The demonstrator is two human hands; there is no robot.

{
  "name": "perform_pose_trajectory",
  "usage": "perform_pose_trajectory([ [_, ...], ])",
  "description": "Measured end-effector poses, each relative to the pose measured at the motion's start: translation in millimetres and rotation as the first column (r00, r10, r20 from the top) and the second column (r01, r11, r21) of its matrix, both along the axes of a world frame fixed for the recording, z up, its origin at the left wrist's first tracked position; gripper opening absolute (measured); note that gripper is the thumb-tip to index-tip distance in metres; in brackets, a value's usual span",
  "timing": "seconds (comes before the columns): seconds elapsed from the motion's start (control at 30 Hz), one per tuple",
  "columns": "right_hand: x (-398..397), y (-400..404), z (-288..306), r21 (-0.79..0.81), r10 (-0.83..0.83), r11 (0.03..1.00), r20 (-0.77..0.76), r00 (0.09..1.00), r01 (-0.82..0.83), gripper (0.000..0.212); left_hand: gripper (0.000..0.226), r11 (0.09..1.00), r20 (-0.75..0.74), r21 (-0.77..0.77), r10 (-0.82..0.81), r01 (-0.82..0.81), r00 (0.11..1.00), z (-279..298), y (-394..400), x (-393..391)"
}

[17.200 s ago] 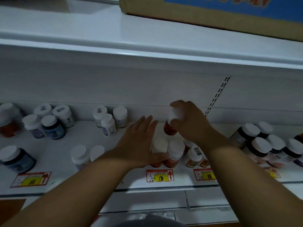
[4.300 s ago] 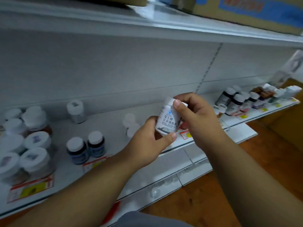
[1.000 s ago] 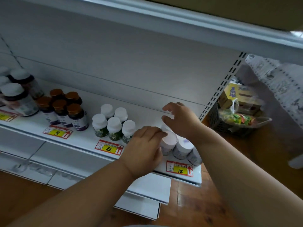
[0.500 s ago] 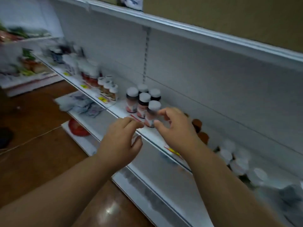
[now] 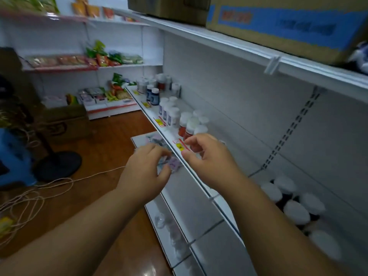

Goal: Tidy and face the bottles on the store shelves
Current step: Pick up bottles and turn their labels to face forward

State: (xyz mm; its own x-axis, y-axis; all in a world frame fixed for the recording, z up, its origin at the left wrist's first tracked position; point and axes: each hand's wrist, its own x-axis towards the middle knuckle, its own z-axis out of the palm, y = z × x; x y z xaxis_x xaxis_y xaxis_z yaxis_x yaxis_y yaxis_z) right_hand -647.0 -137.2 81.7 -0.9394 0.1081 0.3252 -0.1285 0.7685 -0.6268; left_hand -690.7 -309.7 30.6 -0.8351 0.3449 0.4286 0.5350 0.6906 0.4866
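Note:
A long white shelf (image 5: 191, 172) runs away to the left with groups of white-capped bottles. Red-bodied bottles (image 5: 189, 126) stand just beyond my hands, pale bottles (image 5: 169, 114) behind them, dark blue ones (image 5: 153, 96) further off. Dark white-capped bottles (image 5: 288, 198) stand at the right. My right hand (image 5: 207, 156) hovers over the shelf's front edge near the red bottles, fingers loosely curled, holding nothing. My left hand (image 5: 145, 170) hangs in front of the shelf, below its edge, fingers loosely curled and empty.
A cardboard box (image 5: 278, 24) sits on the upper shelf. Yellow price tags (image 5: 180, 146) line the shelf lip. On the wooden floor at left are a fan base (image 5: 57, 164), loose cord (image 5: 49, 186) and a carton (image 5: 65, 124). Snack shelves (image 5: 89, 60) fill the far wall.
My view has swung left along the shelf. Both hands have drawn back a little from the bottles and hold nothing; the red bottles now stand just ahead of my right hand.

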Motion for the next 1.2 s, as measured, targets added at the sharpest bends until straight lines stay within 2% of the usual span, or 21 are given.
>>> perform_pose_trajectory([
  [0.13,-101.1,-26.0,12.4,-0.012,0.065,0.998,0.032,0.997,-0.065,0.009,0.025,0.996,0.009,-0.010,0.084,-0.084,0.996,11.6,-31.1,-75.4],
  [0.33,-227.3,-80.7,8.8,-0.032,0.108,0.994,0.052,0.993,-0.106,0.013,0.028,0.989,0.058,-0.021,0.150,-0.149,0.987,0.2,-83.8,-184.7],
  [0.53,-341.6,-110.8,3.5,-0.043,-0.036,0.998,0.053,0.998,0.038,0.013,0.031,0.998,0.028,-0.055,0.011,-0.009,1.000,4.0,-122.9,-324.6],
  [0.73,-414.9,-82.6,15.2,-0.045,-0.254,0.963,0.165,0.953,0.264,0.015,0.031,0.979,0.040,-0.018,-0.201,0.201,0.979,16.3,-99.0,-435.4],
  [0.83,-462.8,-51.3,18.5,0.068,-0.355,0.935,0.209,0.911,0.348,0.024,0.029,0.961,0.041,0.012,-0.276,0.276,0.960,10.0,-70.9,-482.5],
  [0.97,-551.6,0.0,7.3,0.245,-0.408,0.905,0.263,0.874,0.348,0.036,0.029,0.944,0.018,0.020,-0.329,0.329,0.944,4.4,-37.5,-540.9],
  [1.1,-631.6,44.9,-19.7,0.345,-0.433,0.887,0.396,0.810,0.306,0.017,0.031,0.936,0.037,-0.024,-0.351,0.352,0.936,10.6,-14.7,-592.2],
  [1.2,-662.4,61.4,-48.9,0.479,-0.511,0.836,0.500,0.699,0.268,0.014,0.031,0.933,0.070,-0.014,-0.359,0.360,0.931,10.5,-2.0,-619.7],
])
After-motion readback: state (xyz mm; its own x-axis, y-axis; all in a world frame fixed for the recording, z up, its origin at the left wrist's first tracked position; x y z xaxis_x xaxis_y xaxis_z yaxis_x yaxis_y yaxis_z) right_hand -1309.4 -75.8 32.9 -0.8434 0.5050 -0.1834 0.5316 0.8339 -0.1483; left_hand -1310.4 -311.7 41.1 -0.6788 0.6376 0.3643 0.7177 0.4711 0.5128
